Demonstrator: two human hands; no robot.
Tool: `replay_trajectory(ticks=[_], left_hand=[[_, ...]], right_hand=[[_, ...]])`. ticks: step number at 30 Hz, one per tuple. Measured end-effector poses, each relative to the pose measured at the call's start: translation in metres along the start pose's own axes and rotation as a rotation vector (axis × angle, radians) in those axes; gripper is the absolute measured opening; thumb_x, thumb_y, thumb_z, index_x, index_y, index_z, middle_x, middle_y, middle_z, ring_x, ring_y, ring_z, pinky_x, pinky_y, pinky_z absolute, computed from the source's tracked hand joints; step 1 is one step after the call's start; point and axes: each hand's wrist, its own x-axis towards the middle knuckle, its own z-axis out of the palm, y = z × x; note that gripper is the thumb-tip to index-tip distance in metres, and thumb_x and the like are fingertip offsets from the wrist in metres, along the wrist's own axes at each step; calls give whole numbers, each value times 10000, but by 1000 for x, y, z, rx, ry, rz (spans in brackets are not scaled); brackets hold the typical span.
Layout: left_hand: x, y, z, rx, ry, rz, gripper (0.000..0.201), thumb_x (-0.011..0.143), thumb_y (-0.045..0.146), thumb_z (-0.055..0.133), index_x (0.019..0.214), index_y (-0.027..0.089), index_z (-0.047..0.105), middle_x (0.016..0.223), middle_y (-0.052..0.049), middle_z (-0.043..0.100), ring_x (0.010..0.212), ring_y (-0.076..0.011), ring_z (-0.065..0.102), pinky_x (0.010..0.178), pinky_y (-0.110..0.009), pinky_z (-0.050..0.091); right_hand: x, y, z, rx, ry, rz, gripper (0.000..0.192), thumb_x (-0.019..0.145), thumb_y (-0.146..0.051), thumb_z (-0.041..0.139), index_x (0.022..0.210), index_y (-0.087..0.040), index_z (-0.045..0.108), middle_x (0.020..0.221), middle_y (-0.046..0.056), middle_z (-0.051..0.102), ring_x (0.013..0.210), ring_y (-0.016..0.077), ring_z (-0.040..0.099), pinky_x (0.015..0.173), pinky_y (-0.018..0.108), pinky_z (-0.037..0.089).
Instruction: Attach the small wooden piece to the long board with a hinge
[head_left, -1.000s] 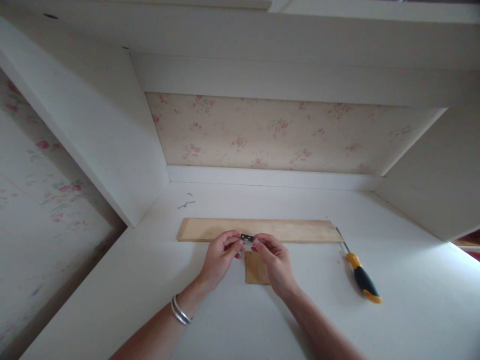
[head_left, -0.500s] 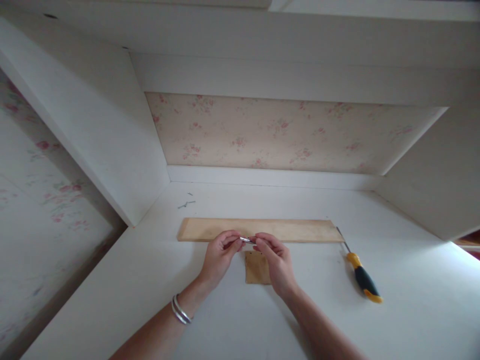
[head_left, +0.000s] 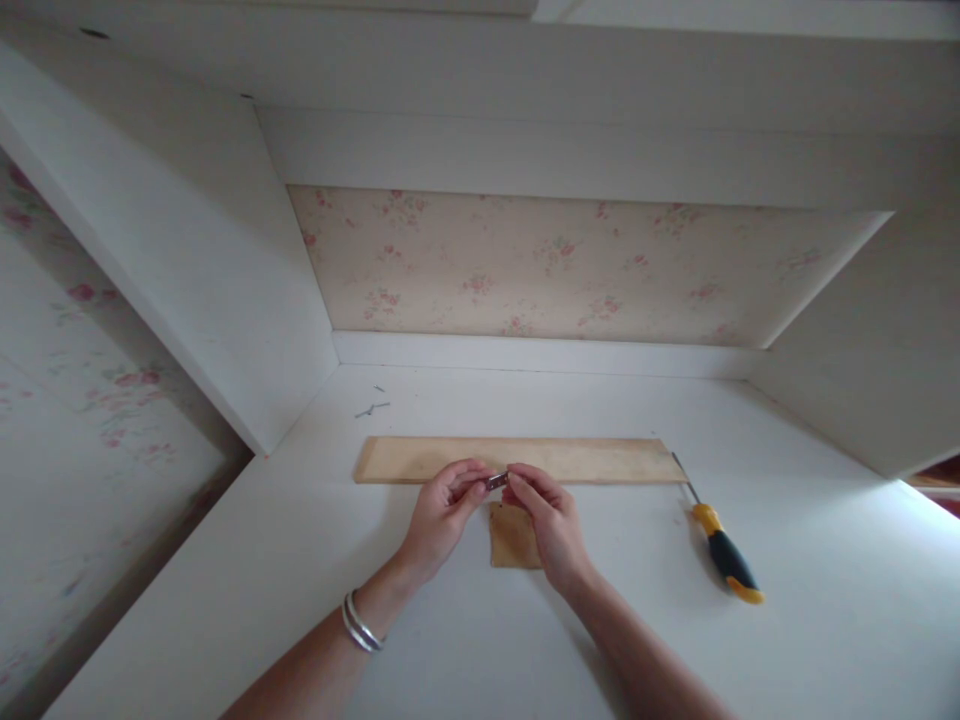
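Between the fingertips of both hands is a small shiny metal piece with dark holes, which looks like a hinge. My left hand pinches its left end. My right hand pinches the right end, and the fingers cover much of it. Just below the fingers lies a small square wooden block, partly hidden by my right hand. Behind both hands a long wooden board rests flat on the white surface.
A screwdriver with a yellow and black handle lies at the right, its tip by the board's right end. Several screws or nails lie at the back left. White panels enclose the white worktop.
The metal piece has turned between my fingers, so its flat face with holes now shows instead of a thin bright edge. Both hands stay in nearly the same place.
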Motion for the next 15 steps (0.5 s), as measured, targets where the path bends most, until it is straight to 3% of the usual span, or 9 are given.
replay_trajectory(ticks=[9, 15], left_hand=[[0, 0, 0, -53, 4, -17, 312, 796, 324, 641, 1043, 138, 593, 951, -91, 696, 914, -186, 640, 910, -355, 476], [-1, 2, -1, -19, 45, -8, 284, 778, 302, 656, 1007, 140, 613, 920, -83, 701, 891, -182, 641, 858, -312, 488]], right_hand=[[3, 3, 1, -5, -24, 40, 336, 739, -418, 670, 992, -198, 642, 888, 36, 661, 820, 164, 594, 775, 320, 455], [1, 4, 2, -9, -30, 39, 307, 709, -398, 703, 924, -182, 663, 766, 23, 658, 718, 140, 570, 733, 301, 445]])
